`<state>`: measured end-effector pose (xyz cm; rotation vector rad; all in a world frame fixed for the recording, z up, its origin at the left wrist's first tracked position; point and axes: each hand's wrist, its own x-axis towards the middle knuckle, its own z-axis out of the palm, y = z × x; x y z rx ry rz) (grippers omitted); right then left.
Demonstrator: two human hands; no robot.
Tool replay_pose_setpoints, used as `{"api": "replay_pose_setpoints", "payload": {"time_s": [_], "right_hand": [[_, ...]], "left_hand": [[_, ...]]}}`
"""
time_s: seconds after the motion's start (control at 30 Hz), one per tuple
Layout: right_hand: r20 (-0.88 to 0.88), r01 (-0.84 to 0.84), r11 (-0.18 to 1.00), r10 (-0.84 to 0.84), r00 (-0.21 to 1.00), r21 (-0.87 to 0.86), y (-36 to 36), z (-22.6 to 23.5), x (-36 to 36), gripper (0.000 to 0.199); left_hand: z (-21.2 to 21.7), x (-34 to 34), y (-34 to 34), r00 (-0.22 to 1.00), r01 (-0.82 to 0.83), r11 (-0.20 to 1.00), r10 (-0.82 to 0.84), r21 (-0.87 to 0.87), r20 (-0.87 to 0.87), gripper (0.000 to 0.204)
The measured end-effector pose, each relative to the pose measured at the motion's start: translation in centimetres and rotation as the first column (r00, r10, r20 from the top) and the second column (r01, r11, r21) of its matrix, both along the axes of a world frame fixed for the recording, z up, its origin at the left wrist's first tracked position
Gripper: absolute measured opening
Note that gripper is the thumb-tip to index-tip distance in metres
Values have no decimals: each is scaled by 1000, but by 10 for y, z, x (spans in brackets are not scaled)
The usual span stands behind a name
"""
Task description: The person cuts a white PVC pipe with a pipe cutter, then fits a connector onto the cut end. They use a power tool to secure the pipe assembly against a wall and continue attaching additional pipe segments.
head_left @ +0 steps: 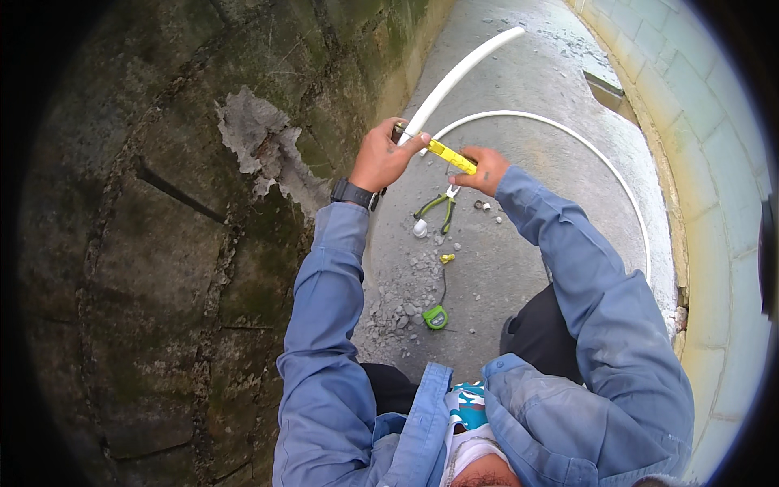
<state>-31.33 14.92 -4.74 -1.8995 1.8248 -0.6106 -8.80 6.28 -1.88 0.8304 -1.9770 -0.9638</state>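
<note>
My left hand (pixel 385 154), wearing a dark wristwatch (pixel 354 195), is closed around the near end of a thick white pipe (pixel 458 79). The pipe stretches away, bending to the right. In my right hand (pixel 484 171) is a slim yellow tool (pixel 451 155), whose exact kind I cannot make out. Its far end meets the pipe at my left thumb, and my fingers partly hide that contact. Just below my right hand, pliers (pixel 448 204) with green and black handles lie on the concrete. A white pipe fitting (pixel 419 229) rests beside them.
A thin white tube (pixel 602 154) curves along the right side. Nearer me are a small yellow fitting (pixel 446 258), a green tape measure (pixel 436 316) and broken rubble (pixel 398 312). A stained wall (pixel 178 268) rises at left, a pale block wall (pixel 714 227) at right.
</note>
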Motion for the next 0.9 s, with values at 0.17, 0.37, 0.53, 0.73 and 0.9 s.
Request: {"api": "replay_pose_setpoints", "payload": {"time_s": [0.17, 0.37, 0.53, 0.73, 0.9], "right_hand": [[-26, 40, 999, -41, 999, -18, -2, -4, 3, 46], [73, 218, 976, -216, 974, -25, -12, -16, -31, 51], [225, 317, 948, -307, 925, -7, -27, -13, -54, 53], [229, 324, 944, -331, 916, 69, -57, -29, -50, 51], [308, 310, 940, -339, 889, 141, -82, -58, -53, 51]], "left_hand": [[6, 12, -4, 996, 33, 998, -38, 61, 76, 58], [-19, 60, -24, 948, 21, 966, -102, 259, 301, 95], [-77, 92, -31, 750, 6, 922, -260, 386, 609, 64], [-105, 92, -11, 949, -47, 771, -164, 635, 269, 29], [-130, 98, 3, 981, -154, 731, 35, 665, 188, 32]]}}
